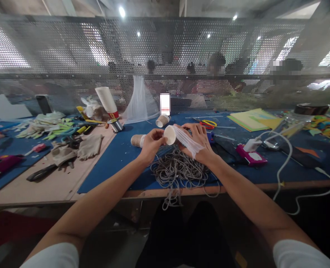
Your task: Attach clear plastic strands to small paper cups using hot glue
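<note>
A white paper cup [170, 136] is held above the table, its open mouth turned toward me. My left hand [153, 143] pinches the cup's rim between thumb and fingers. My right hand [195, 139] curls around the cup's far end, its fingertips partly hidden. White stretchy mesh fabric [187, 141] runs from the cup across this hand to the wrist. Beneath both hands lies a tangled heap of grey cord [178, 169]. A cord-wrapped cup [137, 140] lies beside my left hand, and another wrapped cup [162, 120] lies on its side farther back.
A perforated metal screen [165, 48] stands behind the table. Stacked paper cups [106, 99] and white mesh [139, 98] are at back left. Gloves [90, 146] lie left. Scissors [208, 123], coloured paper [254, 119] and a magenta power strip [251, 155] with white cables are right.
</note>
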The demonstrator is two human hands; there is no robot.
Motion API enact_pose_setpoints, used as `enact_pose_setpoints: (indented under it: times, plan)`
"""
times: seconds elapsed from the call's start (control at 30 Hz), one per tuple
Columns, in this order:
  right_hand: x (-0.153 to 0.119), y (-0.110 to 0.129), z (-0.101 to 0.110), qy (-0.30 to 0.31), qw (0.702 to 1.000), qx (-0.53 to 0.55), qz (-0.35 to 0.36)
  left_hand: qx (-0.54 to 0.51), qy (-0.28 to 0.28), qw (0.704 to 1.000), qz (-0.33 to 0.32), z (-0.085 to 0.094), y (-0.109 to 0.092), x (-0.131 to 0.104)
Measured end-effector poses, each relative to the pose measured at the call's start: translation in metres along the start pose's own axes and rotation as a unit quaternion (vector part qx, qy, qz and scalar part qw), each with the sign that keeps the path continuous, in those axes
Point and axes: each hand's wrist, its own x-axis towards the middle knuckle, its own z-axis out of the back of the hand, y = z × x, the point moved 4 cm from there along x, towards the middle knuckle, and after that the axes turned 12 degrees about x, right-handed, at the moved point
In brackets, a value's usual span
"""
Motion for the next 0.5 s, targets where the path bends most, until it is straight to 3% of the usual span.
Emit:
enact_pose_setpoints:
  times: [0.23, 0.5]
  plan:
    - [-0.004, -0.013, -0.009, 0.009, 0.999, 0.012, -0.033, -0.057, 0.013, 0.998, 0.017, 0.0, -0.005, -0.003]
    - [-0.006, -0.013, -0.011, 0.02, 1.0, 0.011, -0.021, -0.055, 0.018, 0.998, 0.025, 0.001, 0.001, -0.001]
